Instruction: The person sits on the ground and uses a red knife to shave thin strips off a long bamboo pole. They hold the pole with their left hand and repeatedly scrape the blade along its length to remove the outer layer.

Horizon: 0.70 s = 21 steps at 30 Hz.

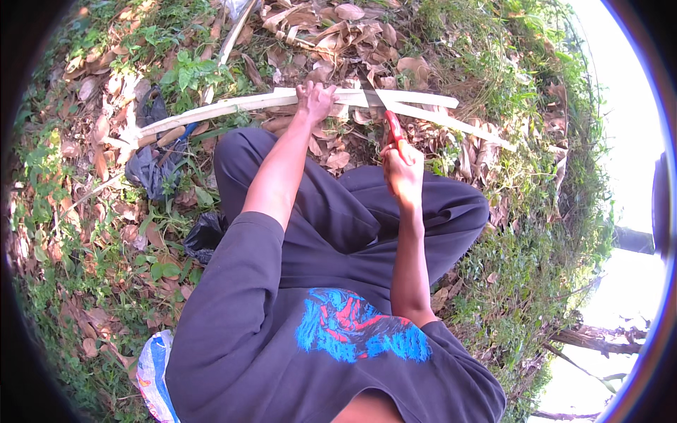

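Pale wood stick (233, 107) lies across my knees, my left hand (314, 100) clamped round it to steady it while my right hand (403, 169) grips the red-handled knife (392, 125) against it.

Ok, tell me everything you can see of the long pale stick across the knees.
The long pale stick looks like stripped, whitish wood, lying roughly level over dry leaves beyond the person's knees. The left hand grips it near the middle. To the right it appears split into two strips. The right hand holds a red-handled knife, its blade meeting the stick there.
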Each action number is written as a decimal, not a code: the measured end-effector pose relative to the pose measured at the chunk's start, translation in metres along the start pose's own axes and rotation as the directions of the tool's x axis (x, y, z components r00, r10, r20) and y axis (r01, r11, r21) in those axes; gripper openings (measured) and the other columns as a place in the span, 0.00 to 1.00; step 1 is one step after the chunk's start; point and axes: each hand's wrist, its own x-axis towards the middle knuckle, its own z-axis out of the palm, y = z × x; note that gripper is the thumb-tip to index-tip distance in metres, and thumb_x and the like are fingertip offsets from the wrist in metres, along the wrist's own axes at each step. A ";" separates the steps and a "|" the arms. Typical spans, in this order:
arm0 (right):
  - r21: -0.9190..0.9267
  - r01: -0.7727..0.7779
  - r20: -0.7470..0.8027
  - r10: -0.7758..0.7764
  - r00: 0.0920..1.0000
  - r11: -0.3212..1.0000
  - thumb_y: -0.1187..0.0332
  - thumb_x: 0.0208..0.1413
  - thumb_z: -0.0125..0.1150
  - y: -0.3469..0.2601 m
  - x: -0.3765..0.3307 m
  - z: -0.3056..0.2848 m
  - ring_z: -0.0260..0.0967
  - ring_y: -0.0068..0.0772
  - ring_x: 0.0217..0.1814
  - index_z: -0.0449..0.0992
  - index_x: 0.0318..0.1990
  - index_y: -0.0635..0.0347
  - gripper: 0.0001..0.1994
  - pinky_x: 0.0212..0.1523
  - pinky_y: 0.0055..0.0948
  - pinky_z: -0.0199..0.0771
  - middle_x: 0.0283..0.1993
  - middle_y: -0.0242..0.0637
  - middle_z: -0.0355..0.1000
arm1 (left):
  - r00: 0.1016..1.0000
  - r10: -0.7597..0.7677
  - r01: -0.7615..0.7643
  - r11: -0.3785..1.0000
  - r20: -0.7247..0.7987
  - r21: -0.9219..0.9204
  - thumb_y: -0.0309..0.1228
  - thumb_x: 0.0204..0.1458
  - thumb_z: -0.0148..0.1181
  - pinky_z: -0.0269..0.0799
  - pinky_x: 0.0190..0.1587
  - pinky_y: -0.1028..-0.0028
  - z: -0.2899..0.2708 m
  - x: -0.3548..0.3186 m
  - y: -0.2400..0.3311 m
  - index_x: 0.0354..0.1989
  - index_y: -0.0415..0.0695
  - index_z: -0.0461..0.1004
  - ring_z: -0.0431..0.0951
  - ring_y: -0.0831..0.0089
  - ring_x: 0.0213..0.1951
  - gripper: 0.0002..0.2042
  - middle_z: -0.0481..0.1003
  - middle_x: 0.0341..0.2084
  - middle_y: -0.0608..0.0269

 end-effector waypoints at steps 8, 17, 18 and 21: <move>-0.128 0.052 -0.041 -0.058 0.997 0.990 0.77 0.57 0.49 0.014 -0.013 0.004 0.53 0.15 0.11 0.74 0.28 0.63 0.08 0.11 0.21 0.50 0.14 0.25 0.61 | 0.963 0.077 -0.056 0.995 -0.259 0.087 0.51 0.62 0.51 0.60 0.53 0.38 0.028 -0.001 -0.016 0.57 0.61 0.74 0.71 0.49 0.54 0.19 0.77 0.48 0.53; 0.114 -0.071 -0.016 0.073 0.997 0.991 0.76 0.56 0.53 0.016 -0.052 -0.012 0.56 0.13 0.12 0.74 0.26 0.62 0.07 0.13 0.18 0.51 0.15 0.25 0.62 | 0.969 0.070 -0.060 0.997 -0.239 0.047 0.50 0.60 0.53 0.57 0.54 0.43 0.019 0.003 -0.018 0.56 0.62 0.76 0.71 0.52 0.53 0.18 0.79 0.44 0.53; 0.096 -0.057 -0.042 0.062 0.997 0.994 0.76 0.56 0.53 0.018 -0.054 -0.014 0.57 0.14 0.15 0.75 0.26 0.63 0.07 0.16 0.19 0.53 0.16 0.26 0.64 | 0.974 0.079 -0.069 0.996 -0.214 0.058 0.50 0.60 0.53 0.57 0.54 0.43 0.017 0.002 -0.012 0.56 0.62 0.76 0.71 0.52 0.53 0.18 0.79 0.44 0.53; 0.066 -0.064 -0.128 0.072 0.989 0.996 0.76 0.56 0.54 0.019 -0.018 -0.008 0.60 0.13 0.19 0.76 0.25 0.63 0.08 0.21 0.21 0.56 0.20 0.25 0.69 | 0.959 0.088 -0.068 0.994 -0.271 0.085 0.47 0.60 0.53 0.57 0.54 0.44 0.015 0.004 -0.021 0.56 0.60 0.76 0.72 0.51 0.51 0.18 0.80 0.43 0.54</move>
